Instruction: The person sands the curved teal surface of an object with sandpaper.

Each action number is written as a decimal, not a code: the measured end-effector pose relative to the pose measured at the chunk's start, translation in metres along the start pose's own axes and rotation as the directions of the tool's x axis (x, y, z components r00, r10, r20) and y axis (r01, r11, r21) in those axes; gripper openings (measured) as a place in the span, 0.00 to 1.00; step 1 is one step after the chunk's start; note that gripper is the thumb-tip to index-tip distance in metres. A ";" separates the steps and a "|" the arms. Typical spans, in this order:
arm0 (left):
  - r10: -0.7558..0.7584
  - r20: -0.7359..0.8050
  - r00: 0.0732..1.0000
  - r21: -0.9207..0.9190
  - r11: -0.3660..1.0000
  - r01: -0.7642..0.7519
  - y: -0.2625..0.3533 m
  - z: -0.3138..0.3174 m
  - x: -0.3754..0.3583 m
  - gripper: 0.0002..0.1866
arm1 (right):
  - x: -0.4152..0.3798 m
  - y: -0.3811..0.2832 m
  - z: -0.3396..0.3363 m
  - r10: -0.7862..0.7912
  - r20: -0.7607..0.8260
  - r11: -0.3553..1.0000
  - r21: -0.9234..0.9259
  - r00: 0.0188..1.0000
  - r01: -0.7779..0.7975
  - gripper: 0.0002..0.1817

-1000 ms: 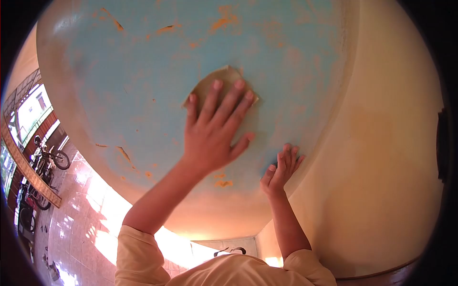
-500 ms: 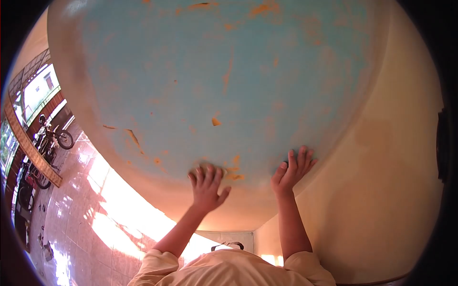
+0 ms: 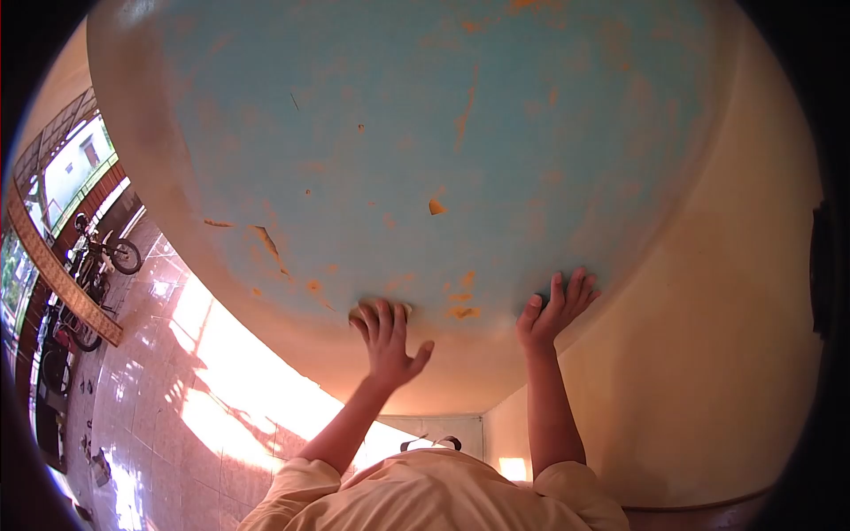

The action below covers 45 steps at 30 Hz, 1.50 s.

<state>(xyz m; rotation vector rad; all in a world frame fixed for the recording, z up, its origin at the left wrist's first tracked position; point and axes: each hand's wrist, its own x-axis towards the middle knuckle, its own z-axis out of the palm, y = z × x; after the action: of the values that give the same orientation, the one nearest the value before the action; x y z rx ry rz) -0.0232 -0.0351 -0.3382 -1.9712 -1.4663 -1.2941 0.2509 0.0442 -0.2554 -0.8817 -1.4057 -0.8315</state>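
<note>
A large wall fills the view, pale blue-green with worn streaks, orange patches and a few chips. My left hand presses against its lower part, fingers bent over a thin, pale-edged piece mostly hidden beneath them; I cannot make out what it is. The thumb stands apart. To the right, my right hand rests on the same painted surface with fingers and thumb spread, holding nothing visible. Orange bare patches lie between the two hands.
A plain cream wall meets the painted one at my right. On the left, a tiled floor with bright sunlight stretches out to a parked motorcycle. A patterned tan strip crosses in front of it.
The wall's marks have shifted right and up in view as the camera moved. Against those marks, my left hand has slid left; my right hand remains on the wall.
</note>
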 end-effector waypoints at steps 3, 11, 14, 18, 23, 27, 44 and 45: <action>0.079 -0.110 0.991 0.081 0.994 -0.070 0.001 -0.053 0.092 0.48 | 0.001 -0.001 0.000 -0.007 -0.011 1.000 -0.004 1.000 0.007 0.25; 0.117 -0.144 0.983 0.028 0.993 -0.114 0.035 -0.070 0.135 0.47 | -0.003 -0.002 0.001 0.005 -0.002 1.000 -0.024 1.000 -0.005 0.25; 0.269 0.120 0.956 0.093 0.955 -0.281 0.045 -0.042 0.097 0.46 | -0.002 -0.003 0.001 0.011 -0.007 1.000 -0.026 1.000 -0.011 0.25; 0.255 0.070 0.964 0.090 0.961 -0.261 0.055 -0.057 0.131 0.45 | -0.004 -0.002 0.000 0.004 -0.002 0.999 -0.036 1.000 -0.004 0.25; 0.221 -0.069 0.973 0.065 0.974 -0.217 0.066 -0.093 0.189 0.46 | -0.006 0.000 0.002 0.008 0.000 0.999 -0.033 1.000 -0.008 0.25; 0.170 0.074 0.983 0.063 0.983 -0.175 0.072 -0.049 0.130 0.44 | -0.005 0.000 0.000 -0.003 -0.011 1.000 -0.027 1.000 0.003 0.24; 0.004 -0.194 0.981 0.059 0.998 0.007 -0.012 -0.074 0.108 0.42 | -0.001 0.001 -0.002 -0.026 0.015 1.000 -0.001 1.000 0.026 0.26; 0.012 -0.210 0.978 0.057 0.998 0.000 -0.014 -0.075 0.110 0.42 | 0.001 0.002 -0.003 -0.025 0.023 1.000 0.003 0.999 0.024 0.26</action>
<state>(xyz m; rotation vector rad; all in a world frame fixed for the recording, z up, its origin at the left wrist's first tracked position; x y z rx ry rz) -0.0654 -0.0226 -0.2117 -1.7415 -1.3787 -1.3952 0.2536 0.0427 -0.2540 -0.8765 -1.4401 -0.8403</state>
